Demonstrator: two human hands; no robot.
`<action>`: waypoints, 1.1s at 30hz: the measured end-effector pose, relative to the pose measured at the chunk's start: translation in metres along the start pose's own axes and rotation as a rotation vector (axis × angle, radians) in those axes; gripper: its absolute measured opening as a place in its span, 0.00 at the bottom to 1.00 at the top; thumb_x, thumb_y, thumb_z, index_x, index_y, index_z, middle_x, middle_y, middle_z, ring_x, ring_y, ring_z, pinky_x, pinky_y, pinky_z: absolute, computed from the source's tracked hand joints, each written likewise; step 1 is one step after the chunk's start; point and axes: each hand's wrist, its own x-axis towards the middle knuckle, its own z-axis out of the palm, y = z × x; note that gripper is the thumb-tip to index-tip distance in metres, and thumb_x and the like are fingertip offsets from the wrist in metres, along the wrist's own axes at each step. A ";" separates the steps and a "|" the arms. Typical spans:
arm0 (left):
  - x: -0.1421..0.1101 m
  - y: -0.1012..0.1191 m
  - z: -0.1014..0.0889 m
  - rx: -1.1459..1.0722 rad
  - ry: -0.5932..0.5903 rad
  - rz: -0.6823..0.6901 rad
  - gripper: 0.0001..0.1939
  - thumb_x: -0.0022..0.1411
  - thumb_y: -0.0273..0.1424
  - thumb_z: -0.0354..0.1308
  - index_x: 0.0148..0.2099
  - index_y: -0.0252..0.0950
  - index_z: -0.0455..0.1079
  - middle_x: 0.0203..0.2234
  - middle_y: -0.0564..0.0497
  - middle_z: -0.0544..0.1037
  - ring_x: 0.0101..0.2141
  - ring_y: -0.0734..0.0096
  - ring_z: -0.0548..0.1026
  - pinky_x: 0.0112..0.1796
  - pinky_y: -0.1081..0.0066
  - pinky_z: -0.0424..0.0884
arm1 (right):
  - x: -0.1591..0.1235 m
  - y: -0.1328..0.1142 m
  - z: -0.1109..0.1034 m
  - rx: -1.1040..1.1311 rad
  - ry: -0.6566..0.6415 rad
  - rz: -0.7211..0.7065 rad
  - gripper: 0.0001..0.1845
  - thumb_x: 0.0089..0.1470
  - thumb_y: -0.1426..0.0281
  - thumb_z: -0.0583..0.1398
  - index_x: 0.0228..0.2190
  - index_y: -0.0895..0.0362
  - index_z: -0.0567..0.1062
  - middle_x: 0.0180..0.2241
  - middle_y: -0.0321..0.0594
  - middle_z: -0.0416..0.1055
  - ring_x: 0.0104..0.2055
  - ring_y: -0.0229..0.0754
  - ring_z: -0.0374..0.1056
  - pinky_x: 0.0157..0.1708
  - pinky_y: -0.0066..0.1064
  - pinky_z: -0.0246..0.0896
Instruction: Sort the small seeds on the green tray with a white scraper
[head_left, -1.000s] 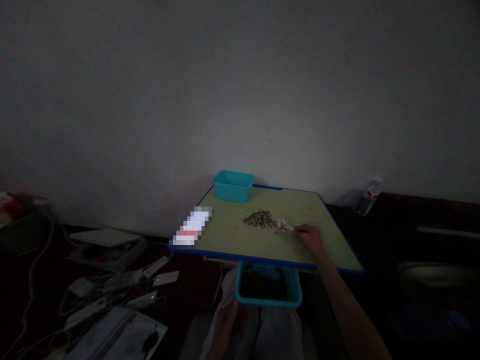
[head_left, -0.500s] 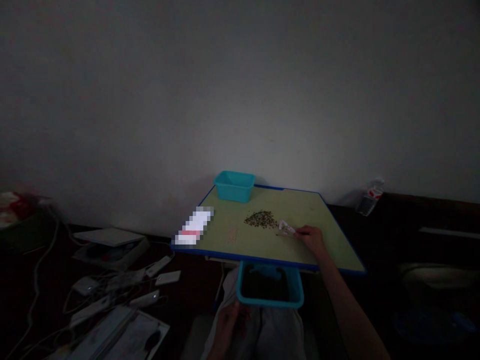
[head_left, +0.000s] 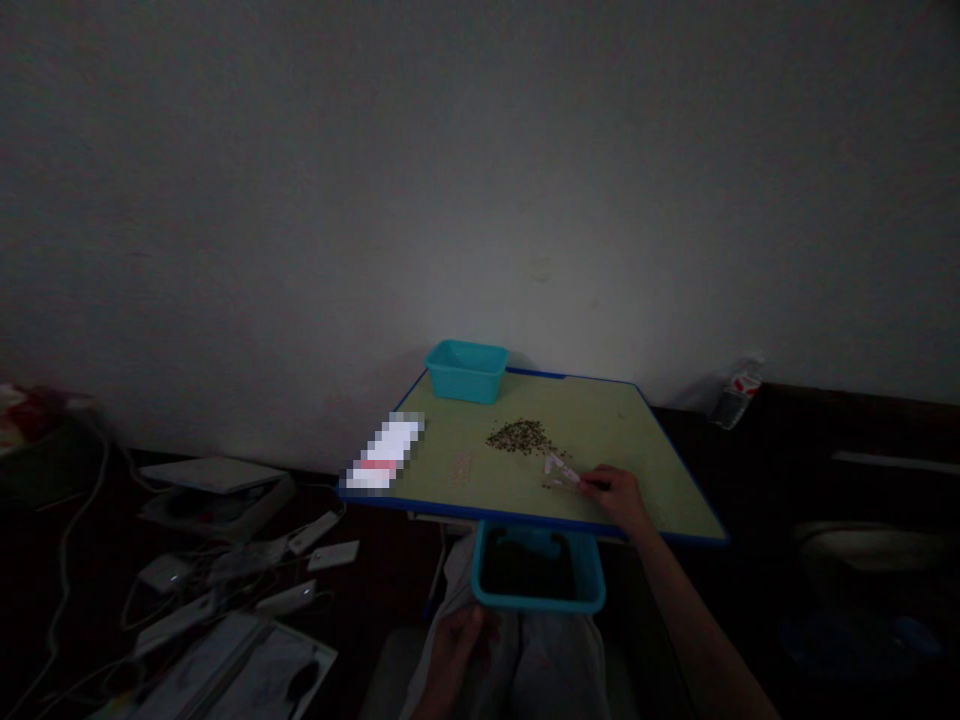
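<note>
The person's right hand (head_left: 613,492) was closed on one end of a small, pale, flat scraper-like piece (head_left: 562,472), its fingers pinched together. The left hand (head_left: 454,638) lay low, near the front of the lower turquoise plastic basin (head_left: 538,604); whether it gripped anything could not be told.

The pale green tabletop with a blue edge (head_left: 622,420) bore the work. Its right side and far right corner were bare, giving the right hand open room. The front edge ran just above the lower basin, and the right forearm crossed it. An upright turquoise plastic basin (head_left: 466,383) stood at the far left corner, and a bright, pixelated rectangular panel (head_left: 384,455) lay along the left edge.

The loose heap of small, mixed dark and pale grains (head_left: 521,437) sat near the middle of the tabletop, low and uneven, with stray grains toward the pale piece. A thin scatter of pale pinkish grains (head_left: 462,467) lay apart, between heap and panel. The lower basin held a dark mass, too dim to identify.
</note>
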 end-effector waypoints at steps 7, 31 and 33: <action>0.001 -0.006 -0.001 -0.048 -0.021 0.049 0.33 0.59 0.59 0.55 0.26 0.32 0.78 0.17 0.49 0.76 0.15 0.74 0.68 0.19 0.73 0.59 | -0.030 -0.014 0.003 -0.005 -0.058 -0.052 0.09 0.53 0.66 0.64 0.32 0.55 0.85 0.30 0.42 0.78 0.33 0.45 0.74 0.34 0.34 0.65; -0.003 0.007 0.001 -0.022 -0.031 0.017 0.32 0.59 0.59 0.55 0.26 0.33 0.77 0.18 0.49 0.76 0.17 0.70 0.70 0.21 0.71 0.61 | 0.011 0.022 -0.029 -0.018 0.170 0.120 0.12 0.48 0.62 0.63 0.30 0.54 0.85 0.34 0.44 0.82 0.37 0.50 0.77 0.40 0.39 0.70; -0.003 0.009 0.002 -0.022 -0.018 0.001 0.33 0.56 0.61 0.56 0.25 0.33 0.77 0.18 0.48 0.77 0.17 0.70 0.70 0.20 0.71 0.61 | 0.011 0.024 -0.027 -0.077 0.149 0.098 0.12 0.49 0.63 0.63 0.31 0.53 0.85 0.34 0.43 0.82 0.37 0.49 0.77 0.40 0.38 0.69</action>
